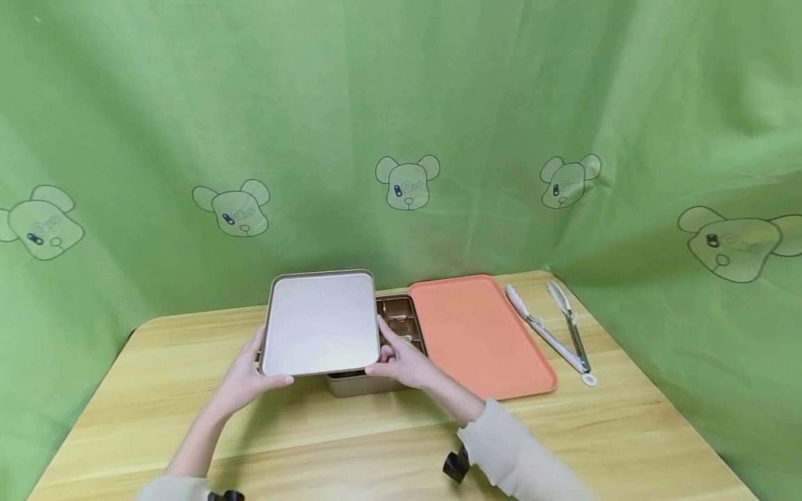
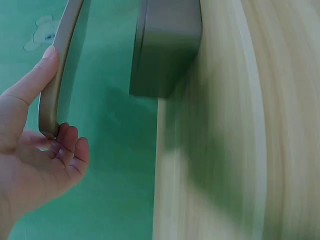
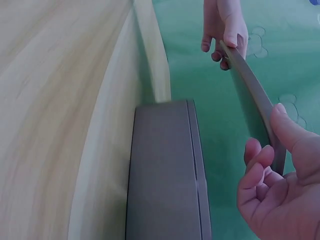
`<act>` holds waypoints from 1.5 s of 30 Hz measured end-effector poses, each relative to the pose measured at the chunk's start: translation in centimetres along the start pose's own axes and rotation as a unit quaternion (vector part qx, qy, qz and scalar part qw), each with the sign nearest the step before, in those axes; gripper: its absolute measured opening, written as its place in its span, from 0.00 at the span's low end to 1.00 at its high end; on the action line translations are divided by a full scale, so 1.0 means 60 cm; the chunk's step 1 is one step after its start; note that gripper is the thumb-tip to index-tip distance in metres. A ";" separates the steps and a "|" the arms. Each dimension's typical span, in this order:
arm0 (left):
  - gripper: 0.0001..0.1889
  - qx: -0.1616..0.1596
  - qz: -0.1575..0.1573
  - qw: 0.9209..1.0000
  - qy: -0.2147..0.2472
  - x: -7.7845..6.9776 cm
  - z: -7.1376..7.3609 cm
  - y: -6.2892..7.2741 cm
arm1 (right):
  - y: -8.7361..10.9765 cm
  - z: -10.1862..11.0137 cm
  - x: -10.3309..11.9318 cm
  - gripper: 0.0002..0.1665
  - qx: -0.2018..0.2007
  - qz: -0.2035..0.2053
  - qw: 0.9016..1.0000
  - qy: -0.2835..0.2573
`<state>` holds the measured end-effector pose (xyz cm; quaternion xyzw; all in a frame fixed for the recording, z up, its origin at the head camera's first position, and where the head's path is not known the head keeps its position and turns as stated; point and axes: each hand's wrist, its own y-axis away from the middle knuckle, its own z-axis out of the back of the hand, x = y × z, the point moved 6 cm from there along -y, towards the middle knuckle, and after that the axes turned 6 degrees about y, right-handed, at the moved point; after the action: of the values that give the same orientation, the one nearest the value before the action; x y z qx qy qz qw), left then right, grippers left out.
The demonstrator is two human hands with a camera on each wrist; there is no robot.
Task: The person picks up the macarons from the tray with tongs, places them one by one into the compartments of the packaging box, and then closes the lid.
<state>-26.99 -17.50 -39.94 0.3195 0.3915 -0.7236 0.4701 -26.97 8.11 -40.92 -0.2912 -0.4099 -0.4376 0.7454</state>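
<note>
A flat, pale square lid (image 1: pixel 321 323) with a raised rim is held up in the air by both hands. My left hand (image 1: pixel 243 376) grips its left side near the front corner, thumb on top and fingers curled beneath, as the left wrist view shows. The right hand (image 1: pixel 404 358) grips the opposite side the same way. Below and to the right of the lid stands a brown box (image 1: pixel 370 385) with compartments inside. The lid hides its left part, and a gap separates the two in the right wrist view. What the compartments hold is unclear.
An orange tray (image 1: pixel 479 334) lies against the box's right side. Right of it rest metal tongs (image 1: pixel 551 337) with pale tips, spread apart. All stand on a wooden table (image 1: pixel 351 452). A green curtain (image 1: pixel 313 139) with bear-head drawings surrounds the back and sides.
</note>
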 end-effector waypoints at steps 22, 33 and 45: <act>0.55 -0.006 0.026 0.995 0.091 -0.026 -0.138 -0.054 | 0.073 0.111 -0.069 0.56 0.015 -0.037 0.997 -0.059; 0.56 -0.032 0.039 0.993 0.107 -0.035 -0.161 -0.048 | 0.077 0.137 -0.076 0.57 0.028 -0.033 0.998 -0.051; 0.57 -0.037 0.038 0.994 0.091 -0.038 -0.142 -0.043 | 0.068 0.124 -0.071 0.57 0.045 -0.022 0.997 -0.066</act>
<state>-27.79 -8.46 -41.52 0.3810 0.4467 -0.6584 0.4709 -27.20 17.57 -41.26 -0.2768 -0.4840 -0.4145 0.7193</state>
